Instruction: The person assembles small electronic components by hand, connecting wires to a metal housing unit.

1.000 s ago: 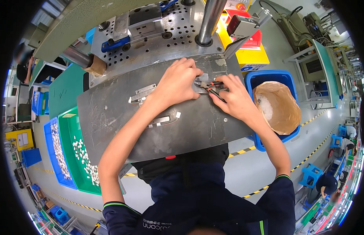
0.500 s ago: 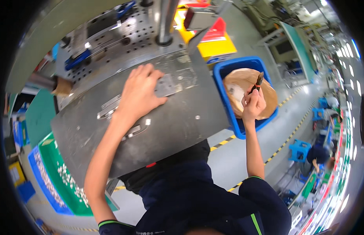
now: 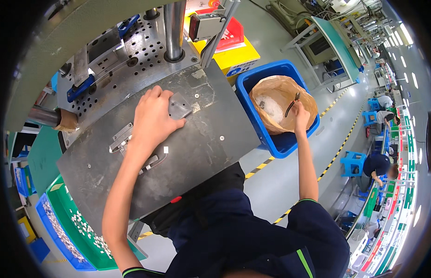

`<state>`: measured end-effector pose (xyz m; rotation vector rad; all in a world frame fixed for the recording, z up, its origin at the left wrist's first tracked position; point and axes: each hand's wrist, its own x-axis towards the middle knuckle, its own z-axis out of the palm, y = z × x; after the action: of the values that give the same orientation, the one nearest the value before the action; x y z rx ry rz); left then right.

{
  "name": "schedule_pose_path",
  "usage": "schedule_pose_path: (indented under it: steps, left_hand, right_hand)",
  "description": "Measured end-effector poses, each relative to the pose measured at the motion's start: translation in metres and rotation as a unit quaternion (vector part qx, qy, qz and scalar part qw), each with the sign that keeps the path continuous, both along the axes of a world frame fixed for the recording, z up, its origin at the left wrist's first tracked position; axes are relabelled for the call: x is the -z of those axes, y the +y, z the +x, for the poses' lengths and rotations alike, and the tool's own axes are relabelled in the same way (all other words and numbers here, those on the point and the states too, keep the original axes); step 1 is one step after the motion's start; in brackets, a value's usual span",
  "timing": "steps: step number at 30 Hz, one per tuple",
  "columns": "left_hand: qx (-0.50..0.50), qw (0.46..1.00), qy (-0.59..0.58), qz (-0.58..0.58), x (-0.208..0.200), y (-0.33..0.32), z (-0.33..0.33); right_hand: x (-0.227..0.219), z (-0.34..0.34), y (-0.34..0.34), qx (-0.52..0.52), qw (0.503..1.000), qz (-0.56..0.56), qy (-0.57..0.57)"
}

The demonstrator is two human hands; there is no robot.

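My left hand (image 3: 153, 116) rests on the dark metal tabletop (image 3: 201, 155), its fingers curled over the edge of a grey metal block (image 3: 179, 107) with holes and its thumb along the near side. Part of the block is hidden under the hand. Out to the right, my right hand (image 3: 300, 116) is closed on small pliers (image 3: 292, 105) with dark handles, held above a brown paper bag (image 3: 282, 83). The bag lines a blue bin (image 3: 255, 123) and has whitish material in it. Beside my left wrist lie a metal clamp-like fixture (image 3: 120, 138) and a small white piece (image 3: 166, 149).
A press with a thick steel post (image 3: 173, 32) and a perforated plate (image 3: 146, 48) stands at the back. Green (image 3: 88, 241) and blue (image 3: 57, 236) trays of small white parts are at the lower left. A yellow box (image 3: 238, 58) stands behind the bin; co-workers sit far right.
The whole view has shifted a little to the left. My right hand has turned the pliers over the bag, so their handles show more. My left hand stays at the metal block.
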<state>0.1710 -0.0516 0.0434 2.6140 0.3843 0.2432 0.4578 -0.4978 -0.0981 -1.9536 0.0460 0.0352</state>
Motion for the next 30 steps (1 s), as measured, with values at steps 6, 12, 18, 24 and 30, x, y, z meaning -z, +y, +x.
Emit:
schedule_pose_path:
  steps: [6, 12, 18, 24, 30]
  left_hand:
    - [0.018, 0.998, -0.046, 0.032, 0.004, -0.010, 0.004]
    - [0.005, 0.999, -0.032, 0.036, 0.005, -0.007, -0.005]
    - [-0.011, 0.997, -0.054, 0.060, 0.002, -0.014, -0.011]
    - [-0.121, 0.977, -0.088, -0.149, -0.020, -0.029, -0.053]
    - [-0.100, 0.646, -0.261, -0.710, -0.011, -0.043, -0.102]
  right_hand:
    - [0.064, 0.059, -0.048, -0.084, 0.963, -0.256, 0.019]
    - [0.056, 0.063, -0.017, -0.111, 0.955, -0.276, 0.013]
    - [-0.005, 0.006, 0.022, -0.098, 0.993, -0.066, 0.023]
    - [-0.126, -0.127, 0.114, -0.256, 0.950, 0.176, 0.024]
    - [-0.148, -0.234, 0.200, -0.513, 0.843, 0.157, -0.040]
